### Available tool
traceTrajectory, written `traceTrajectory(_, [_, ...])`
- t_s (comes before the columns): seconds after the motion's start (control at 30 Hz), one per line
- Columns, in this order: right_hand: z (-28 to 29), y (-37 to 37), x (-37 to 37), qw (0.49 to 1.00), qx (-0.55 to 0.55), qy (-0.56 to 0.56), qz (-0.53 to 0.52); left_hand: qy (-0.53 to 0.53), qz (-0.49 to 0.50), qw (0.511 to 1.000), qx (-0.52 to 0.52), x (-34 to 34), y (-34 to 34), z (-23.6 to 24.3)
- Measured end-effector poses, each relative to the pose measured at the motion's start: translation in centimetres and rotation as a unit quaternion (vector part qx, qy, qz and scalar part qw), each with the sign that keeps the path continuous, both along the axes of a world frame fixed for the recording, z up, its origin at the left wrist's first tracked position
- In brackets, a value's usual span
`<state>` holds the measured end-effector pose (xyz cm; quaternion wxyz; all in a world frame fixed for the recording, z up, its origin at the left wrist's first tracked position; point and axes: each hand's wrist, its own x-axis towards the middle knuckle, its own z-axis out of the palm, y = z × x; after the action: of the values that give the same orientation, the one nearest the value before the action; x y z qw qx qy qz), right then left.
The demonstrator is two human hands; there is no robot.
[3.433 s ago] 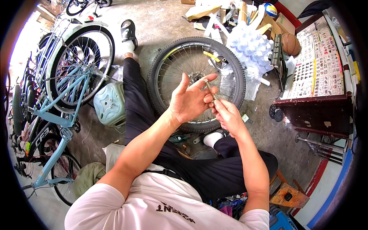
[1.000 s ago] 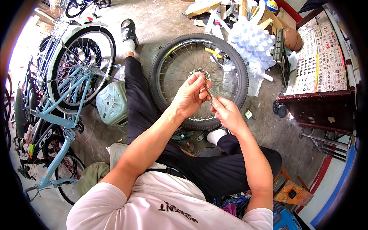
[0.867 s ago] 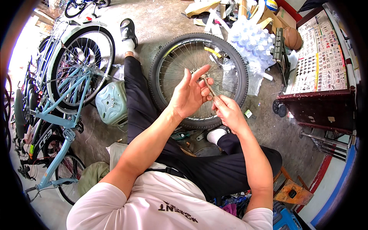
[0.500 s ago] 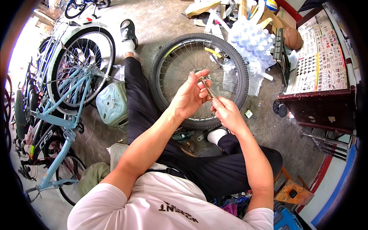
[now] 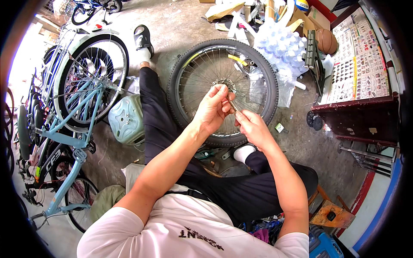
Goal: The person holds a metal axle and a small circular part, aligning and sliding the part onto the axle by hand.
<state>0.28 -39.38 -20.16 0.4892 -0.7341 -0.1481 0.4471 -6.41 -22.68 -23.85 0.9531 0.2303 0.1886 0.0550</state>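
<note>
the person sits on the concrete floor [image 5: 301, 146] with both hands raised over a bicycle wheel [image 5: 222, 91] that lies flat in front of the knees. the left hand [image 5: 214, 109] is closed around the upper end of a thin metal rod [image 5: 232, 105], thumb and fingers pinching it, while the right hand [image 5: 251, 127] is clenched on the lower end of the same rod, so the two hands sit just beside each other with the rod running between them at a slant. the rod is held in the air above the wheel's spokes, close to the hub [image 5: 226, 85], and its exact kind is too small to tell. left of the person's outstretched leg a pale green plastic stool [image 5: 127, 120] lies on the floor, and beyond it a light blue bicycle [image 5: 71, 116] stands upside down. behind the wheel sits a shrink-wrapped pack of water bottles [image 5: 282, 47], with cardboard scraps near it. to the right is a dark red cabinet [image 5: 361, 118] with a printed sheet on top.
</note>
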Motion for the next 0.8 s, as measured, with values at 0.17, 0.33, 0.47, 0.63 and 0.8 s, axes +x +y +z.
traceTrajectory(0.17, [-0.1, 0.0, 0.3, 1.000, -0.023, -0.016, 0.010, 0.009, -0.006, 1.000, 0.023, 0.1, 0.2, 1.0])
traceTrajectory(0.33, [-0.3, 0.0, 0.6, 1.000, -0.017, 0.010, -0.010, -0.010, -0.007, 0.999, -0.046, -0.1, 0.5, 0.9])
traceTrajectory(0.47, [-1.0, -0.1, 0.4, 0.999, -0.033, -0.041, 0.004, 0.038, 0.012, 0.999, 0.021, 0.2, 0.4, -0.1])
traceTrajectory(0.63, [-0.8, 0.1, 0.2, 0.992, -0.036, -0.116, 0.021, 0.124, 0.095, 0.987, 0.031, 0.3, 1.0, -0.2])
traceTrajectory(0.8, [-2.4, -1.5, 1.0, 0.992, 0.016, -0.124, -0.032, 0.210, 0.110, 0.923, 0.303, -3.1, 6.9, -1.7])
